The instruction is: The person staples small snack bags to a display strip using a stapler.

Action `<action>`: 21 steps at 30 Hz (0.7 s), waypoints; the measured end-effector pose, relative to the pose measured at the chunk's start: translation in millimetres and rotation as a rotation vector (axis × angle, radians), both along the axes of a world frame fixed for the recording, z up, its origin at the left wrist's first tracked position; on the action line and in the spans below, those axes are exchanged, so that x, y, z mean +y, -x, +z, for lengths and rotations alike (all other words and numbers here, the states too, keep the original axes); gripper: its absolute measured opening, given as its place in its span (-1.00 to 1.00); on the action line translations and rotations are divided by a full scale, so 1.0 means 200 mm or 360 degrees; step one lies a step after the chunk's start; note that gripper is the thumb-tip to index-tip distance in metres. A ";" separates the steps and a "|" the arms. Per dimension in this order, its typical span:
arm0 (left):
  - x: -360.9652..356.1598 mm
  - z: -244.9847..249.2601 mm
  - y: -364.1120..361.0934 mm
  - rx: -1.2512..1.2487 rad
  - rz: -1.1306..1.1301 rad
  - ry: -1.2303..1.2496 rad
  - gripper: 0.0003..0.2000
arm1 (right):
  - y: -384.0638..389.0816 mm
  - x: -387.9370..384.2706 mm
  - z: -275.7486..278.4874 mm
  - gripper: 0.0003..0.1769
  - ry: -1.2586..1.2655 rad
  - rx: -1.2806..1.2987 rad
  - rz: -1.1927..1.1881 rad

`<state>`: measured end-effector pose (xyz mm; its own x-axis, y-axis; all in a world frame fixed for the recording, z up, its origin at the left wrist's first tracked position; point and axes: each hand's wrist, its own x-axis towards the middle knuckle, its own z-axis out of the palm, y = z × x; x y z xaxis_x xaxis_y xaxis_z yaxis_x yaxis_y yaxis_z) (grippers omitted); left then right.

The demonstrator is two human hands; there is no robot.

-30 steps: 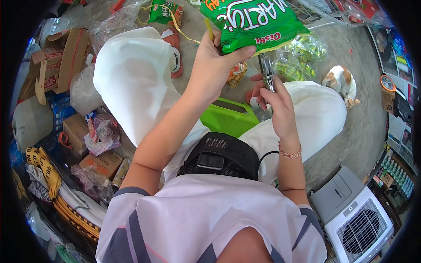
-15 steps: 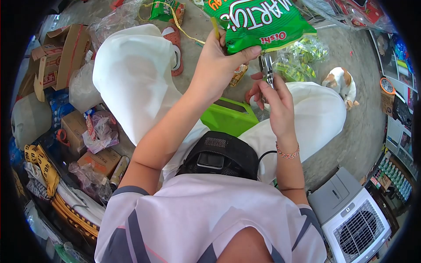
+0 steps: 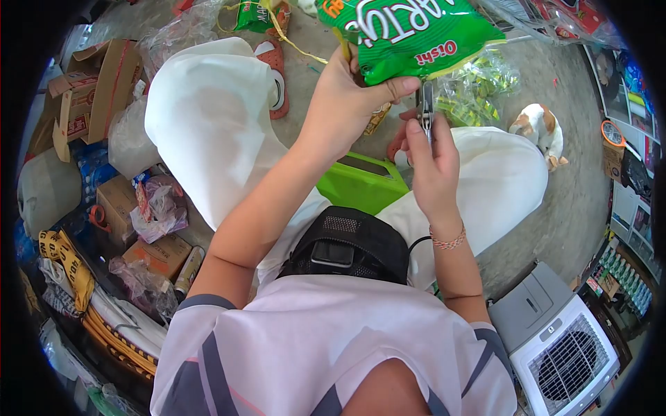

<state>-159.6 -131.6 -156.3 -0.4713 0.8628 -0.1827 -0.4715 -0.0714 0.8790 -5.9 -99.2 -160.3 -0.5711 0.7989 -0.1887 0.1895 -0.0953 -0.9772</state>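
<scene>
My left hand (image 3: pixel 343 100) grips a green snack bag (image 3: pixel 399 59) by its lower edge, thumb on the front and fingers behind. A yellow strip (image 3: pixel 342 43) pokes up between those fingers and the bag. In my right hand (image 3: pixel 436 159) is a silver plier-like punch (image 3: pixel 426 104), pointing up, its jaws right at the bag's bottom edge beside my left thumb. The top of the bag runs out of view. Below my hands, between my knees, stands a bright green plastic stool (image 3: pixel 361 186).
A clear bag of green packets (image 3: pixel 479 87) lies on the floor ahead, near a white and brown cat (image 3: pixel 541 132). Another green snack bag (image 3: pixel 251 15) is beyond my orange shoe (image 3: pixel 275 76). Cardboard boxes (image 3: pixel 111 90) crowd the left; an air cooler (image 3: pixel 562 347) stands right.
My right hand and the punch have shifted slightly, the jaws now closer to the bag's edge. The bag has moved a little right and tilted in my left hand.
</scene>
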 end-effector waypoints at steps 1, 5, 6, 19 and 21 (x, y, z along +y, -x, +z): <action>-0.01 0.00 0.01 -0.0048 -0.0032 0.0009 -0.62 | 0.00 0.00 -0.01 -0.80 -0.0210 -0.0092 0.0030; -0.01 -0.01 0.02 -0.0050 -0.0021 0.0011 -0.64 | -0.03 0.07 0.04 -0.80 -0.0294 -0.0229 0.0160; -0.01 -0.01 0.02 0.0002 0.0017 0.0007 -0.64 | -0.04 0.08 0.07 -0.79 -0.0165 -0.0228 0.0209; -0.01 0.00 0.02 0.0069 -0.0063 0.0050 -0.60 | -0.04 0.06 0.06 -0.78 0.0221 0.0014 0.0129; -0.01 0.01 0.02 0.0093 -0.0062 0.0028 -0.60 | -0.04 0.06 0.06 -0.79 0.0327 0.0067 0.0120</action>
<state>-163.2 -134.1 -154.4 -0.4475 0.8778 -0.1710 -0.4216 -0.0385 0.9060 2.4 -87.8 -147.7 -0.6387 0.7008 -0.3176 0.1628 -0.2803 -0.9460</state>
